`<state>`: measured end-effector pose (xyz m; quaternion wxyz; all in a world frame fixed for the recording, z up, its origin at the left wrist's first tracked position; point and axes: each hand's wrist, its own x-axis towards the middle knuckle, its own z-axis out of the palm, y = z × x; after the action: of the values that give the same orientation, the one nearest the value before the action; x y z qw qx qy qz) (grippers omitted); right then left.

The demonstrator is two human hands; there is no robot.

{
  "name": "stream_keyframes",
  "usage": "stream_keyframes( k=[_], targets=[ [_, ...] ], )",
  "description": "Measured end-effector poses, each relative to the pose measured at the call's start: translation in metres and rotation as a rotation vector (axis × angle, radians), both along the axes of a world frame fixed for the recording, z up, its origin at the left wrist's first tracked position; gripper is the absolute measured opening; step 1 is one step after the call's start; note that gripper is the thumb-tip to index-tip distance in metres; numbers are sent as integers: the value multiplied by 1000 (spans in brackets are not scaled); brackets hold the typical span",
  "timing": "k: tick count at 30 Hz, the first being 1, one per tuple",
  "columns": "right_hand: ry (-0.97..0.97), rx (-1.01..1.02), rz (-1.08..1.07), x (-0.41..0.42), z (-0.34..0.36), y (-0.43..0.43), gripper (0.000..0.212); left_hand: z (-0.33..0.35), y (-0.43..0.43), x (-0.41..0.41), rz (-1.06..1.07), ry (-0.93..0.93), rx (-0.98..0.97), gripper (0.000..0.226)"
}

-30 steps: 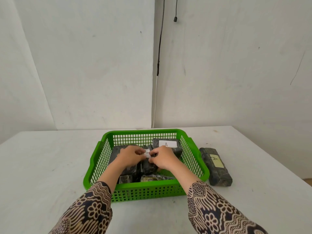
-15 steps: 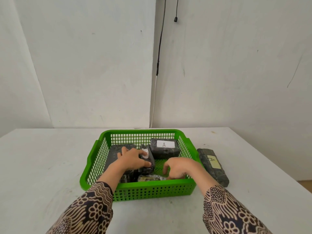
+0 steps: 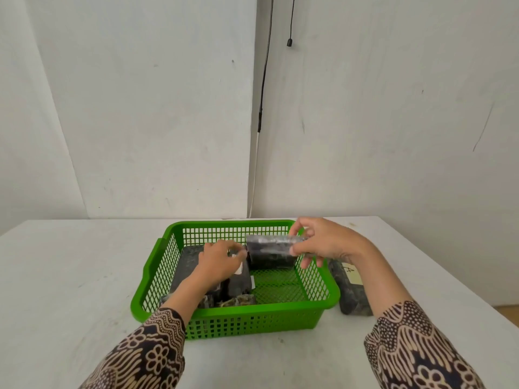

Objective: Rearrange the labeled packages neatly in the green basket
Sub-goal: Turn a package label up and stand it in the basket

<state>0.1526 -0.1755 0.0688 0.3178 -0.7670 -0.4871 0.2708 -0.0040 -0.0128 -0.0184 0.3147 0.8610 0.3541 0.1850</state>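
Inside green basket, at 12 o'clock, right hand grips one dark package, tilted; left hand rests, fingers curled, on packages at 9 o'clock. One labeled package lies on surface at 3 o'clock.

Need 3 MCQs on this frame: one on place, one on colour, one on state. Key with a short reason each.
1. Where is the package with the yellowish label?
A. In the basket
B. On the table, right of the basket
C. In the left hand

2. What colour is the basket?
A. Green
B. Blue
C. Red

3. What is the right hand doing?
A. Resting flat on the table
B. Gripping the basket rim
C. Holding a dark package tipped up on edge

Key: 1 B, it lies on the white table just outside the basket's right wall. 2 A, the mesh walls and rim are bright green. 3 C, thumb and fingers pinch the right end of the dark package at the back of the basket.
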Motion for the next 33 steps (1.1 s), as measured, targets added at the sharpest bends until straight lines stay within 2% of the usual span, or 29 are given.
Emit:
stream_keyframes(
  k=[2,6,7,10,13,17,19,22,28,33],
  targets=[
    [-10,219,-58,-4,0,1,29,16,-11,1,-33,-327,-198,36],
    [-181,444,-39,-18,-3,6,40,43,-27,6,-162,-726,-700,56],
    [-208,465,-30,-20,-5,7,40,48,-30,7,-171,-794,-726,52],
    [-177,532,-8,-27,-7,9,40,60,-32,10,-186,-923,-673,21],
    [-106,640,-128,-28,-5,11,38,67,-31,9,-234,-1026,-741,7],
    [-55,682,-174,-22,1,10,31,72,-29,8,-270,-1079,-774,8],
    [-92,698,-156,-21,1,10,21,73,-29,8,-264,-1089,-784,24],
    [-109,715,-169,-20,-2,12,20,72,-26,8,-258,-1066,-764,54],
    [-112,658,-215,-14,-12,12,19,68,-25,8,-231,-1011,-683,46],
    [-48,546,-159,-17,-24,11,27,59,-23,11,-223,-924,-675,69]
  ],
)
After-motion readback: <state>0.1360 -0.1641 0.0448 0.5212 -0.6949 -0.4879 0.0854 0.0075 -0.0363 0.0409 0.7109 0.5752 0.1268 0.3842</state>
